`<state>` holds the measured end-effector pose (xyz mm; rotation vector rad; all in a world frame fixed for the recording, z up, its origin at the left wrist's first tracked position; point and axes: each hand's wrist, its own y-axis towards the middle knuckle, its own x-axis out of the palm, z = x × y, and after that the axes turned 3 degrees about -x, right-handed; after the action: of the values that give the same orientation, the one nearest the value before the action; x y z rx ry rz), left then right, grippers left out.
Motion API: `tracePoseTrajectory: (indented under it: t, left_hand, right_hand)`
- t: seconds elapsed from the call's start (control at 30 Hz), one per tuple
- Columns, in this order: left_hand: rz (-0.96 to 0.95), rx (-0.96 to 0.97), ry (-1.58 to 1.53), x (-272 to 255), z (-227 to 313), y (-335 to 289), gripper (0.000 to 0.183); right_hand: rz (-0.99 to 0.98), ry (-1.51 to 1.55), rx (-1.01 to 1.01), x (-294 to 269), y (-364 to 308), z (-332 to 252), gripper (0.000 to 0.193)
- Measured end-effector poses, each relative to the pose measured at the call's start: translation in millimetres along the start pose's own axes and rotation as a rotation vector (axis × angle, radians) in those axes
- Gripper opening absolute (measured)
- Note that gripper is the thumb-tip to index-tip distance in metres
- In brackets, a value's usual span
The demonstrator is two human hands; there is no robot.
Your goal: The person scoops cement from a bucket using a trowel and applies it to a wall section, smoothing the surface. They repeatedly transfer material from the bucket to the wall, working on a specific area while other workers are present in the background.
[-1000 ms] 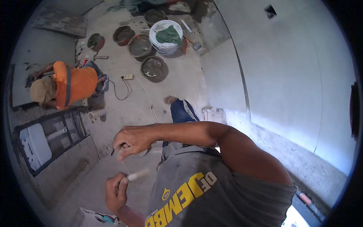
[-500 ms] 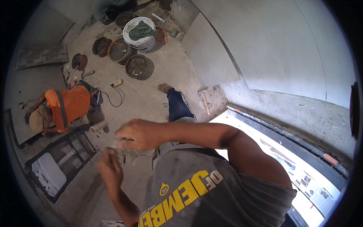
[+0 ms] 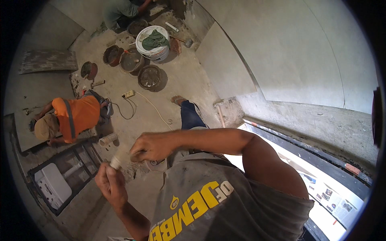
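1. Left grip (image 3: 111, 186), lower left of the frame: closed around the lower end of a pale cylinder (image 3: 118, 160).
2. Pale cylinder: located between both hands, left of the frame's centre; tilted toward the upper right, upper end blurred.
3. Right grip (image 3: 151, 147), left of centre: narrow, fingers bent inward, just right of the cylinder's upper end. Cannot tell whether touching it or holding anything.
4. Lower centre: grey shirt (image 3: 225, 190) of the wearer, with yellow and white print.
5. Above the right forearm: dark blue trouser leg (image 3: 189, 114) and bare foot (image 3: 178, 100), on concrete floor (image 3: 177, 72).
6. Above the left hand: short pale pipe (image 3: 108, 139), lying on its side; farther up, power strip (image 3: 128, 94) with cables.
7. Left side: co-worker in orange top (image 3: 80, 116), bent over a grey panel; below, white tank (image 3: 51, 184) within a dark frame.
8. Upper centre: white bucket (image 3: 161, 54) with green cloth (image 3: 155, 40) at its top, beside several round basins of grey material.
9. Top edge: second co-worker (image 3: 120, 11), partly cut off.
10. Right side: large pale wall panels (image 3: 289, 52) above a bright opening.
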<state>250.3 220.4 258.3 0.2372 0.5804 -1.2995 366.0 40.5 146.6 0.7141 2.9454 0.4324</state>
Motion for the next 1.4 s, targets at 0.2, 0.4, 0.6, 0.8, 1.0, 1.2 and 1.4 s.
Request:
tracePoseTrajectory:
  t: [0.2, 0.4, 0.6, 0.8, 1.0, 1.2, 1.4]
  left_hand:
    - [-0.459, 0.146, 0.565, -12, -23, 2, 0.017]
    - [0.222, -0.068, -0.311, -25, -12, 23, 0.019]
    - [-0.289, 0.308, 0.522, -31, -7, 34, 0.023]
    - [-0.037, 0.054, -0.072, -50, 48, 51, 0.011]
    - [0.218, 0.233, 0.393, -42, 43, 53, 0.028]
    - [-0.091, 0.329, -0.046, -66, 58, 39, 0.024]
    - [0.534, 0.198, 0.285, -70, 26, 62, 0.024]
  right_hand:
    - [-0.118, -0.221, -0.031, -26, 33, 4, 0.027]
    - [-0.222, 0.088, -0.018, -5, 40, -12, 0.034]
    - [-0.283, -0.02, -0.069, -66, 78, -20, 0.034]
    - [-0.37, 0.035, 0.111, -80, 96, -40, 0.036]
    - [-0.244, -0.209, -0.157, -62, 108, -77, 0.037]
    - [-0.429, -0.136, -0.05, -93, 136, -51, 0.039]
    - [-0.481, 0.172, 0.072, -52, 151, -92, 0.04]
